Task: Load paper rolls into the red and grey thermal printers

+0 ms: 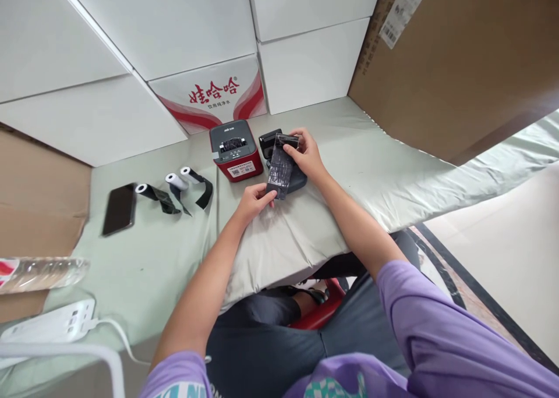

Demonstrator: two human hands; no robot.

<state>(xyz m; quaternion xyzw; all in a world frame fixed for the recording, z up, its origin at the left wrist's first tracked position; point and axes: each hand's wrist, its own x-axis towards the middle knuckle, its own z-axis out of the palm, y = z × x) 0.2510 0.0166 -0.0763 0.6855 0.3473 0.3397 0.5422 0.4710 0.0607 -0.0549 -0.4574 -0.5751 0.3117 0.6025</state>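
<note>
Between my two hands stretches a dark, glossy strip (280,168) that looks like thin paper or film, tilted over a dark device. My left hand (254,203) pinches its lower end, near the table's front edge. At the upper end, the thumb and fingers of my right hand (305,153) close on it. Partly hidden beneath the strip is the dark grey device (297,180), with a black part (267,144) behind it. Just to the left stands a red and black box-shaped printer (236,152), with a dark crumpled piece on its top.
Several small paper rolls with black tails (177,182) lie left of the printer, beside a phone (120,209). A plastic bottle (48,273) and a white power strip (56,322) sit lower left. White boxes (314,66) and a brown carton (458,66) border the table.
</note>
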